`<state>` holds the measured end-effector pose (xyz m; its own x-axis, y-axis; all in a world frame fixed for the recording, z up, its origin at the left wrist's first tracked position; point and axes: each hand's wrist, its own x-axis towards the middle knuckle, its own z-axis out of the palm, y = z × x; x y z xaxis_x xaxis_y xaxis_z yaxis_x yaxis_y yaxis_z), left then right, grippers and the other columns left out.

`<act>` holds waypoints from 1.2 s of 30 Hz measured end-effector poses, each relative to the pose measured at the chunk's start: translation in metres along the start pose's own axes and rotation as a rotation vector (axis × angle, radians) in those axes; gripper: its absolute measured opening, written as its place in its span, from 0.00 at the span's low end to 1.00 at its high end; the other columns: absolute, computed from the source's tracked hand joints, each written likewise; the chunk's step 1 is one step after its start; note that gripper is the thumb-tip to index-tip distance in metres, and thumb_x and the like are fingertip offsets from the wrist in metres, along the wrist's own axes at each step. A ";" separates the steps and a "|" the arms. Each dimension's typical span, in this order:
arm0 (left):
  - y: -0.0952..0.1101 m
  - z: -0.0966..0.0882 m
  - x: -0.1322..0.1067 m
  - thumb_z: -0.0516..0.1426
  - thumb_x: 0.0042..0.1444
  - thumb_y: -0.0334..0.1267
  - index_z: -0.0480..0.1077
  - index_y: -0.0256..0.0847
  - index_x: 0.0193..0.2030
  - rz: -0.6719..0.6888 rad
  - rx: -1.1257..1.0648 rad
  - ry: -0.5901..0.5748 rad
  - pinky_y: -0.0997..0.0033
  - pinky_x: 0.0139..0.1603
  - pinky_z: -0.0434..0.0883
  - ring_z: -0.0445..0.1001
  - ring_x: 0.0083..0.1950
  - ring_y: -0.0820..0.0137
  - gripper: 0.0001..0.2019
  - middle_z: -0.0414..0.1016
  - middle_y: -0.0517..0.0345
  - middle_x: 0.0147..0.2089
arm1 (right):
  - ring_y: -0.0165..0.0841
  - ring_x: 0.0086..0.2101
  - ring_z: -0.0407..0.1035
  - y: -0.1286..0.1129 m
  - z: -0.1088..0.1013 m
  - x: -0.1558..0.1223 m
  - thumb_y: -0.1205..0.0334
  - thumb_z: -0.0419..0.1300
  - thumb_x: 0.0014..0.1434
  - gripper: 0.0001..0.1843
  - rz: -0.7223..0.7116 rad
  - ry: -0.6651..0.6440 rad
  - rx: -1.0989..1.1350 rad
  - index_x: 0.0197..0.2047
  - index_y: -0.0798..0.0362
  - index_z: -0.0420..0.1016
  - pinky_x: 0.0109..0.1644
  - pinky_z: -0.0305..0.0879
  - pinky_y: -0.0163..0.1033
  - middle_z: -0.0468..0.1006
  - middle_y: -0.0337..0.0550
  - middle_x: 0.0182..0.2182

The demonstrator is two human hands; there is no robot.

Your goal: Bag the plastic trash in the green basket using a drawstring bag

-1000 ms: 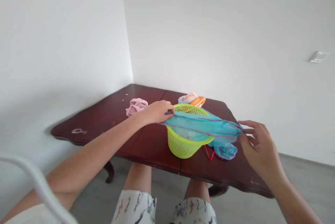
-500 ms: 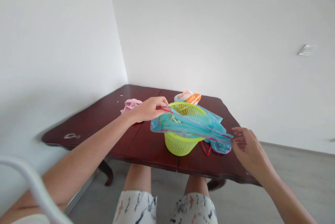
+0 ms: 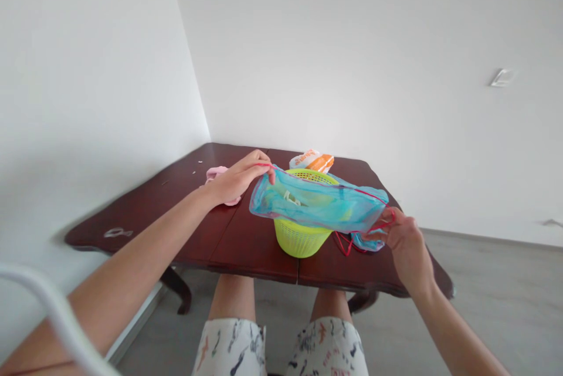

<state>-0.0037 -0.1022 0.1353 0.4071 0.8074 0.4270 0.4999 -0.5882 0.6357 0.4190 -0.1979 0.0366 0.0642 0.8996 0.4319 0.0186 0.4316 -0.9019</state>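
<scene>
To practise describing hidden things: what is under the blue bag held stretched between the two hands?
A lime-green basket stands under the blue bag on the table. Its lower wall and far rim show. Its inside is covered by the bag.

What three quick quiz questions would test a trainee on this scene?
1. True or false: the left hand and right hand both hold the blue bag.
2. The green basket stands: A) on the floor, B) on the table, C) on a lap.
3. What colour is the cloth behind the left hand?
Key: 1 true; 2 B; 3 pink.
</scene>
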 end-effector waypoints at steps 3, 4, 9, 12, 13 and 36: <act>0.011 -0.003 -0.005 0.56 0.79 0.51 0.86 0.43 0.37 0.030 0.066 0.091 0.57 0.65 0.74 0.77 0.52 0.59 0.23 0.76 0.51 0.51 | 0.40 0.32 0.81 -0.006 0.012 -0.003 0.30 0.71 0.76 0.26 -0.035 0.046 -0.146 0.42 0.44 0.84 0.36 0.84 0.42 0.85 0.42 0.35; 0.013 -0.005 -0.006 0.58 0.77 0.51 0.85 0.43 0.35 0.043 0.039 0.090 0.57 0.64 0.74 0.77 0.51 0.59 0.22 0.75 0.52 0.49 | 0.39 0.31 0.80 -0.008 0.012 -0.002 0.32 0.73 0.75 0.25 -0.039 0.056 -0.197 0.40 0.45 0.83 0.36 0.83 0.41 0.84 0.41 0.33; 0.012 -0.013 -0.006 0.66 0.68 0.48 0.74 0.43 0.24 0.019 -0.506 0.131 0.59 0.55 0.76 0.77 0.48 0.59 0.21 0.78 0.50 0.42 | 0.36 0.30 0.73 -0.021 -0.006 0.015 0.36 0.72 0.78 0.33 -0.067 0.100 -0.158 0.27 0.47 0.73 0.33 0.76 0.38 0.77 0.41 0.29; 0.005 -0.011 -0.001 0.69 0.65 0.46 0.66 0.44 0.23 -0.115 -0.844 0.187 0.64 0.46 0.77 0.75 0.40 0.65 0.23 0.76 0.53 0.36 | 0.34 0.29 0.71 -0.026 -0.024 0.033 0.40 0.76 0.74 0.35 -0.059 0.133 0.010 0.25 0.47 0.67 0.31 0.77 0.37 0.75 0.41 0.30; 0.003 -0.010 0.002 0.70 0.65 0.45 0.65 0.44 0.25 -0.173 -0.929 0.219 0.67 0.43 0.76 0.74 0.37 0.67 0.23 0.76 0.56 0.35 | 0.34 0.30 0.72 -0.026 -0.030 0.040 0.40 0.77 0.73 0.34 -0.048 0.139 0.059 0.25 0.47 0.68 0.32 0.79 0.37 0.77 0.41 0.30; 0.058 0.015 0.033 0.61 0.77 0.75 0.74 0.47 0.74 0.128 -0.590 0.240 0.68 0.35 0.78 0.86 0.39 0.65 0.37 0.87 0.51 0.53 | 0.30 0.19 0.59 -0.100 0.044 0.071 0.40 0.67 0.82 0.23 -0.285 -0.099 0.028 0.37 0.43 0.73 0.26 0.64 0.40 0.71 0.32 0.25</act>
<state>0.0499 -0.1108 0.1768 0.2192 0.7606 0.6111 -0.0731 -0.6117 0.7877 0.3773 -0.1741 0.1576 -0.0371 0.7434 0.6678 -0.0060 0.6681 -0.7441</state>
